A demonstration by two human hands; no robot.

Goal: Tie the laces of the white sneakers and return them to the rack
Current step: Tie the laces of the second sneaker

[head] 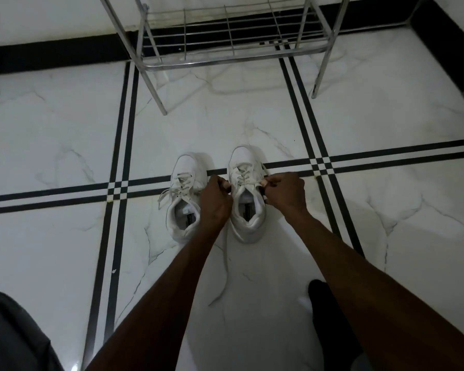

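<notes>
1. 2 white sneakers stand side by side on the marble floor (65, 135), toes pointing away from me toward the rack (233, 53).
2. The right sneaker (245, 194) sits across a pair of black inlay stripes in the floor; the left sneaker (184, 202) is just beside it, a little nearer to me.
3. My left hand (214, 202) is closed on a lace at the left side of the right sneaker's throat, fingers pinched tight, and it partly covers the inner edge of the left sneaker.
4. My right hand (285, 192) is pinched shut on the lace at the right side of the same sneaker, level with the top eyelets.
5. A loose lace end (224, 274) trails from between the sneakers back toward me along the floor.
6. The left sneaker's laces (172, 192) lie slack and untied, spilling over its left side.
7. The metal rack stands well apart from the sneakers against the black skirting, and the wire shelf I can see holds nothing.
8. My dark-socked foot (319, 293) shows at lower right, dark cloth (14, 336) at lower left.
</notes>
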